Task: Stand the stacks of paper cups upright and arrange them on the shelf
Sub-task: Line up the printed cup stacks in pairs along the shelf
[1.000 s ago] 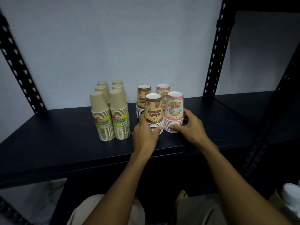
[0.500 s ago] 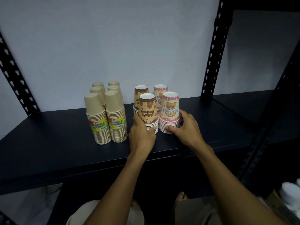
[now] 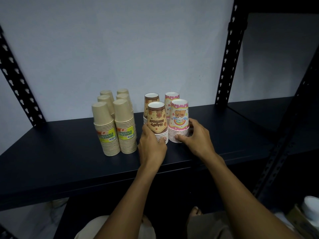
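Observation:
On the black shelf (image 3: 51, 163) several stacks of paper cups stand upside down. My left hand (image 3: 151, 145) grips the base of the front brown birthday stack (image 3: 158, 119). My right hand (image 3: 196, 137) wraps the base of the front pink birthday stack (image 3: 179, 116) beside it. Behind them stand a second brown stack (image 3: 151, 99) and a second pink stack (image 3: 170, 99). To the left, several plain tan stacks (image 3: 114, 121) with yellow-green labels stand in two rows.
Perforated black uprights (image 3: 227, 54) frame the shelf against a pale wall. A second shelf (image 3: 269, 114) continues to the right. Low at the right, a white lidded container (image 3: 310, 207) sits in a box. My knees and feet show below the shelf edge.
Both hands stay on the front brown and pink stacks. The two stacks sit slightly closer together and the view has shifted a little; the tan stacks have not moved.

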Demonstrator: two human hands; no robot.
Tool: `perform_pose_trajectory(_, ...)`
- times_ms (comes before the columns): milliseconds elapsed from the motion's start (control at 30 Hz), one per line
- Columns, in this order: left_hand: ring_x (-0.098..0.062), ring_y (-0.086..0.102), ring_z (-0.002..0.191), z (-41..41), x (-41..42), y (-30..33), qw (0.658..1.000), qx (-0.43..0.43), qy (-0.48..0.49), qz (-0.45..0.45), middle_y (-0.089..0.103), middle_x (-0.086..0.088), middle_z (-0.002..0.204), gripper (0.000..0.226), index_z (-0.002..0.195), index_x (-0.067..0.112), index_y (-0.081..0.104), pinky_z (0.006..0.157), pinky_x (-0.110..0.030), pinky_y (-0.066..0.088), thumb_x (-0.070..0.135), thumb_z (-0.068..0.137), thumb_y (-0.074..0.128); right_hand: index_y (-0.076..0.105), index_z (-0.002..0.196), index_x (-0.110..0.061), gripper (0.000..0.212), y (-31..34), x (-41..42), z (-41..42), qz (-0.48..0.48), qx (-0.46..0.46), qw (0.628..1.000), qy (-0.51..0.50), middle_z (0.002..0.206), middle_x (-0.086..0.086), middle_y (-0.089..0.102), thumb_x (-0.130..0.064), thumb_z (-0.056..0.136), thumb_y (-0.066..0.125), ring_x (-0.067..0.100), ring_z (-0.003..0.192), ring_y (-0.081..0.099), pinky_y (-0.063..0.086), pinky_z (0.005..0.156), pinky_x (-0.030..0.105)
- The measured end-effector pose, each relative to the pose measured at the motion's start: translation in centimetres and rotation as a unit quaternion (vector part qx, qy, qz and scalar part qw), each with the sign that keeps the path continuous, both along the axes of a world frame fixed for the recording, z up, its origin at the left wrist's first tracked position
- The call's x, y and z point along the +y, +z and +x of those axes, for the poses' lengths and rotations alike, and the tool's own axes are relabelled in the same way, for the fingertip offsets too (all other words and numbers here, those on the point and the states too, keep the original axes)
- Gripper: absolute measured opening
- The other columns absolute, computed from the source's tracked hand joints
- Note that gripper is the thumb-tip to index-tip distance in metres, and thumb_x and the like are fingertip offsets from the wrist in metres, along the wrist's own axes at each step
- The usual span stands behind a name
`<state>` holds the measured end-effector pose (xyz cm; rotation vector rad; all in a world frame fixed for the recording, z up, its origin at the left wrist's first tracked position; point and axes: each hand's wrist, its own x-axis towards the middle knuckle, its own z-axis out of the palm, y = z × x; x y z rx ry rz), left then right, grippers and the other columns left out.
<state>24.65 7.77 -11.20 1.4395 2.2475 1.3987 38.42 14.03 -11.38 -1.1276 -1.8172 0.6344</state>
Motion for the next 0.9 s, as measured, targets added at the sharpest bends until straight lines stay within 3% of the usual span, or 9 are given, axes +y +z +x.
perform_pose_trajectory(267,-0.028,0.051,0.123,-0.64,0.37,-0.33,1.000,-0.008,0.000,0.014,0.050,-0.010,0.138,0.070,0.138,0.010,0.031,0.100,-0.041,0.046,0.015,0.081,0.070,0.052,0.130,-0.021,0.060,-0.01,0.05,-0.35,0.015,-0.019,1.000,0.011,0.124,0.001,0.062,-0.023,0.076,0.077,0.014,0.110,0.057,0.051,0.094,0.036)
perform_pose_trajectory(467,-0.028,0.051,0.123,-0.67,0.42,-0.28,1.000,-0.010,-0.002,0.012,0.049,-0.011,0.138,0.072,0.140,0.009,0.029,0.100,-0.040,0.045,0.016,0.081,0.069,0.053,0.132,-0.015,0.059,0.12,-0.02,-0.53,0.005,-0.016,1.000,0.009,0.126,0.002,0.062,-0.020,0.078,0.077,0.009,0.108,0.056,0.043,0.089,0.021)
perform_pose_trajectory(900,-0.028,0.053,0.121,-1.08,0.74,-0.14,1.000,-0.015,-0.002,0.000,0.051,-0.010,0.136,0.069,0.139,0.010,0.030,0.097,-0.039,0.047,0.019,0.082,0.069,0.051,0.132,-0.013,0.059,0.39,-0.02,-1.07,-0.020,-0.010,1.000,-0.002,0.127,0.003,0.062,-0.016,0.079,0.077,0.015,0.112,0.058,0.043,0.088,0.022)
